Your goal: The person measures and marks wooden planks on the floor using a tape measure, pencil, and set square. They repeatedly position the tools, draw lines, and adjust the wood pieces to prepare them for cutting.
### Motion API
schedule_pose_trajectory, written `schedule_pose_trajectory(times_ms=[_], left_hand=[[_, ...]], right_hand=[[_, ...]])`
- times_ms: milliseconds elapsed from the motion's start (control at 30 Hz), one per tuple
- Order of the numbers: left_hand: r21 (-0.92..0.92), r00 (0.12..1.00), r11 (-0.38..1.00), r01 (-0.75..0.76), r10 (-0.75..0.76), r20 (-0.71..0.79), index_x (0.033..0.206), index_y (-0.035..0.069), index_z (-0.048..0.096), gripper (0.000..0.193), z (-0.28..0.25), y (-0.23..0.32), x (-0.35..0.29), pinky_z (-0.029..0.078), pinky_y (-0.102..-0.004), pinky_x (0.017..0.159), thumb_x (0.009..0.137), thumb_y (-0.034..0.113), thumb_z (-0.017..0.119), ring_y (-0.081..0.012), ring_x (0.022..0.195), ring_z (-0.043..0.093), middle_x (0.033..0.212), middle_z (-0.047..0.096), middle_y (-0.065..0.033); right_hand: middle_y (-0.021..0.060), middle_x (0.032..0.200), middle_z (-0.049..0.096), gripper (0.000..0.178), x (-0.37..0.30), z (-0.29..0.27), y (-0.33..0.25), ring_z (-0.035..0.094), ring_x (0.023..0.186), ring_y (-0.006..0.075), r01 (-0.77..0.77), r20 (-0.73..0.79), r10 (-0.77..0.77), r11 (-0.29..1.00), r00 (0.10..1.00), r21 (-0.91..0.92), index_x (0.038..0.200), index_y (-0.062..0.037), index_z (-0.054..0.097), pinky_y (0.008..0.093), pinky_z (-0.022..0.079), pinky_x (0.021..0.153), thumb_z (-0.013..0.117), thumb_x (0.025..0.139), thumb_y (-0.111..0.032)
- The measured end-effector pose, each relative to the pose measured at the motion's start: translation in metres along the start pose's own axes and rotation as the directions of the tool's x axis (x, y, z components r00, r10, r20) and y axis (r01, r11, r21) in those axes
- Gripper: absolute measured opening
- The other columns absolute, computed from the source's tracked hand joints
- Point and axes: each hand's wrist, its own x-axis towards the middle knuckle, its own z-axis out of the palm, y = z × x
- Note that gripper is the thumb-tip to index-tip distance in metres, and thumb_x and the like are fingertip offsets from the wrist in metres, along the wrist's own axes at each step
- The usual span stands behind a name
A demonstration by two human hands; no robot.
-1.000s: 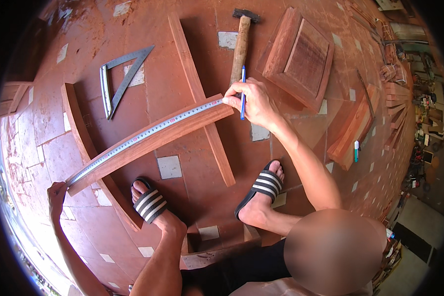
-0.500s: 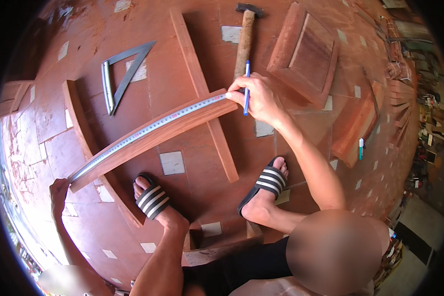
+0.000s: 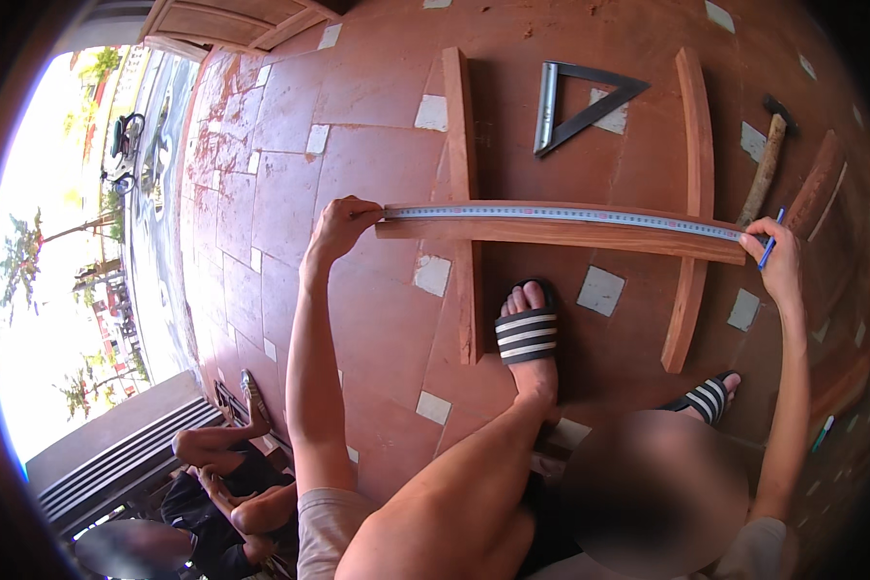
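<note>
A reddish wooden board (image 3: 561, 233) lies across two wooden battens, the left batten (image 3: 462, 145) and the right batten (image 3: 698, 145). Along its top stretches the blade of a tape measure (image 3: 527, 212), pulled straight from end to end. My left hand (image 3: 343, 230) pinches the blade at the board's left end. At the other end, my right hand (image 3: 781, 259) is closed on the blade with thumb and finger, and a blue pen (image 3: 770, 242) also sits in its grip. No case of the tape measure shows.
A metal set square (image 3: 590, 104) lies beyond the board, between the battens. To the right are a hammer (image 3: 767, 169), a wooden piece (image 3: 814, 188) and a marker (image 3: 823, 434). My sandalled foot (image 3: 527, 329) stands near the board. A seated person (image 3: 232, 483) is at the lower left.
My view has swung left, so the board appears farther right and more level, and a seated person has come into sight. Both hands still hold the tape at the board's ends.
</note>
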Motion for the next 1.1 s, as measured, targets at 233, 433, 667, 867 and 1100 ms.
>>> schedule_pose_trajectory(times_ms=[233,433,667,867,1100], left_hand=[[-0.037,0.998,0.999,0.038,-0.04,-0.044,0.114,0.009,0.086,0.024,0.0,0.019,-0.005,0.057,-0.0381,0.081,0.097,0.023,0.077,-0.0231,0.087,0.072,0.099,0.077,-0.0096],[-0.05,0.996,0.998,0.023,-0.027,-0.083,0.11,0.012,0.087,0.022,0.004,0.011,-0.009,0.058,-0.0404,0.083,0.094,0.023,0.078,-0.0264,0.087,0.073,0.101,0.078,-0.0092],[0.012,0.981,1.0,-0.014,0.016,-0.194,0.103,0.015,0.088,0.016,0.011,0.012,-0.014,0.057,-0.0434,0.093,0.093,0.024,0.078,-0.0295,0.099,0.07,0.099,0.079,-0.0051],[0.021,0.974,0.999,-0.034,0.038,-0.223,0.102,0.017,0.088,0.015,0.016,0.019,-0.011,0.057,-0.0428,0.092,0.092,0.022,0.078,-0.0304,0.098,0.069,0.099,0.079,-0.0053],[0.022,0.972,1.0,-0.016,0.02,-0.236,0.102,0.018,0.088,0.015,0.013,0.02,-0.016,0.058,-0.0425,0.091,0.092,0.02,0.077,-0.031,0.098,0.068,0.097,0.078,-0.0056]], right_hand=[[0.0151,0.088,0.074,0.016,0.001,-0.002,-0.008,0.071,0.085,0.0304,-0.03,-0.005,0.03,0.99,1.0,-0.138,0.1,0.0,0.073,0.0408,0.053,0.08,0.081,0.092,-0.012],[0.0172,0.103,0.076,0.022,0.003,-0.003,-0.027,0.073,0.101,0.0344,-0.085,-0.022,0.083,0.942,0.996,-0.324,0.108,-0.0017,0.074,0.0417,0.055,0.09,0.083,0.091,-0.013],[0.0086,0.108,0.077,0.058,0.045,0.051,-0.164,0.069,0.111,0.0196,0.068,-0.088,-0.05,0.975,0.995,0.211,0.147,-0.0046,0.065,0.0424,0.049,0.111,0.034,0.12,-0.045],[0.0173,0.122,0.077,0.042,0.039,0.201,-0.317,0.073,0.112,0.0209,0.051,0.107,-0.203,0.644,0.973,0.764,0.139,0.0036,0.069,0.0343,0.056,0.098,0.056,0.115,-0.029],[0.0101,0.083,0.077,0.017,0.035,0.301,-0.364,0.075,0.073,0.0144,-0.025,0.127,-0.101,0.677,0.987,0.736,0.105,0.0053,0.077,0.0285,0.06,0.067,0.074,0.099,-0.01]])
